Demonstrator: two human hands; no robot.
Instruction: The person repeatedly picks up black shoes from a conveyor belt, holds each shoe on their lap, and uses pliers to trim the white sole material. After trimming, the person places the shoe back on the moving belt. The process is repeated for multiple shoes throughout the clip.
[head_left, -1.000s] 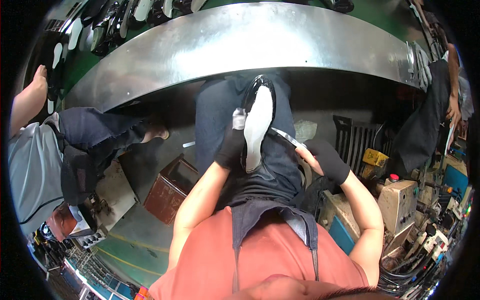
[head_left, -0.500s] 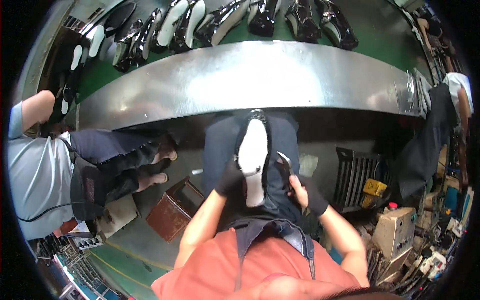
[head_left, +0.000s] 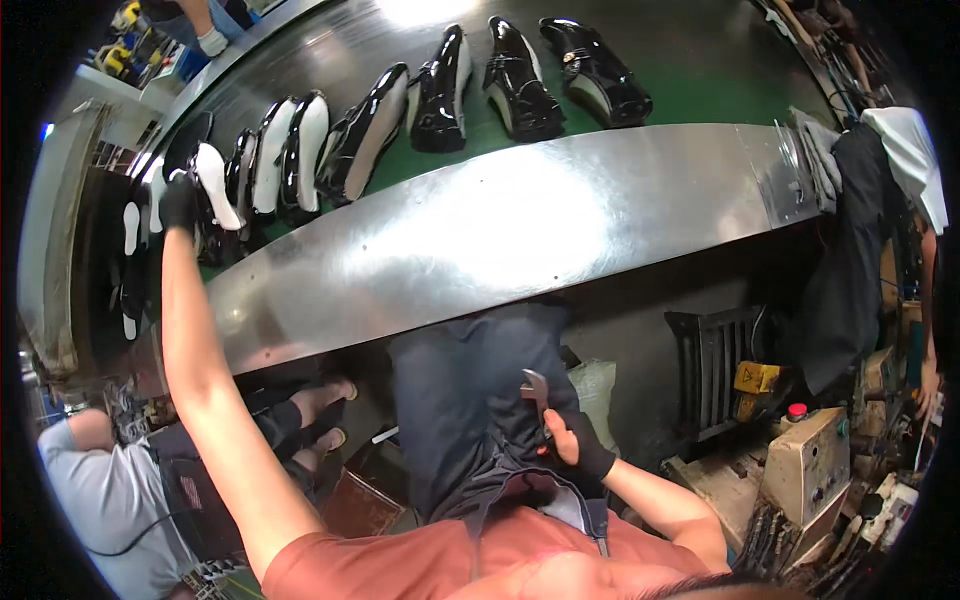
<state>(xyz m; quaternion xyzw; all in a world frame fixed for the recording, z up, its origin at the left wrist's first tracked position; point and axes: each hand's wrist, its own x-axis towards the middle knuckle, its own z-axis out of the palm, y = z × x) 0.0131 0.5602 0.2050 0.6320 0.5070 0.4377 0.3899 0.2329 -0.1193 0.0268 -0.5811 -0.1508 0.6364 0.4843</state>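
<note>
My left hand (head_left: 178,205), in a dark fingerless glove, reaches out to the far left of the belt. Beside it lies a black shoe with a white sole (head_left: 216,186) turned up; the fingers are too small and dark to show whether they grip anything. Over my lap, my gloved right hand (head_left: 574,440) is closed round the handle of a metal hand tool with a curved head (head_left: 536,386), which looks like pincers. No shoe lies on my thighs (head_left: 470,390).
Several glossy black shoes (head_left: 436,95) lie along the green belt (head_left: 700,95), behind a shiny metal ledge (head_left: 480,230). A person in a grey shirt (head_left: 100,510) sits at the left. At the right stand a machine box with a red button (head_left: 808,460) and a black slatted piece (head_left: 712,370).
My left hand has gone from the shoe on my lap to the belt at far left. That shoe has left my lap. My right hand keeps the tool, slightly nearer me. The view has turned.
</note>
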